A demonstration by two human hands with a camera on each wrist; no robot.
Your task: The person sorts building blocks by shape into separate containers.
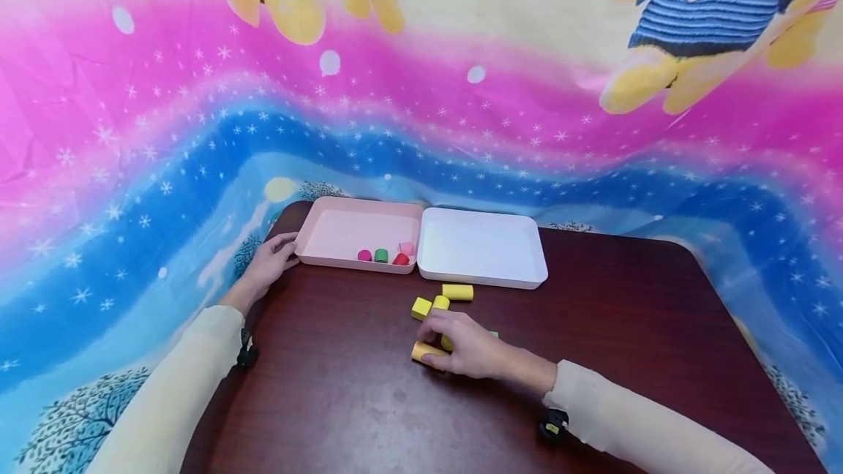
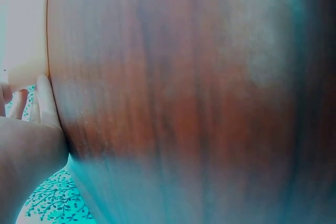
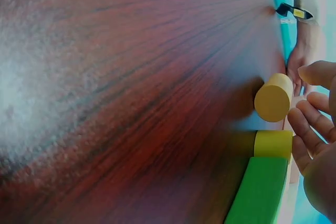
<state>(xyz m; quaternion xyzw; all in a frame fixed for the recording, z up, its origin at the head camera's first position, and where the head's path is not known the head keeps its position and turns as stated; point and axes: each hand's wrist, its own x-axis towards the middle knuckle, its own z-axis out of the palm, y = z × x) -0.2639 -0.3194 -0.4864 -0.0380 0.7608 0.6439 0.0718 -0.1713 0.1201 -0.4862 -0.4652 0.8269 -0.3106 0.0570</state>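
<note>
My right hand (image 1: 443,342) lies over a yellow cylinder (image 1: 424,351) on its side on the dark wooden table (image 1: 342,386), fingers loosely spread beside it. In the right wrist view the right hand (image 3: 313,109) sits just behind the cylinder (image 3: 273,98), with a gap between them. Next to it are a yellow block (image 3: 273,144) and a green block (image 3: 260,192). My left hand (image 1: 271,260) rests at the table's left edge, fingers straight, touching the corner of the pink tray (image 1: 342,229). In the left wrist view the left hand (image 2: 31,129) lies against the table edge.
The pink tray holds a magenta piece (image 1: 364,255), a green cylinder (image 1: 381,255), a red piece (image 1: 400,260) and a pink piece (image 1: 407,248). A white tray (image 1: 484,247) adjoins it. Three more yellow blocks (image 1: 440,302) lie before the trays. A patterned cloth (image 1: 132,167) surrounds the table.
</note>
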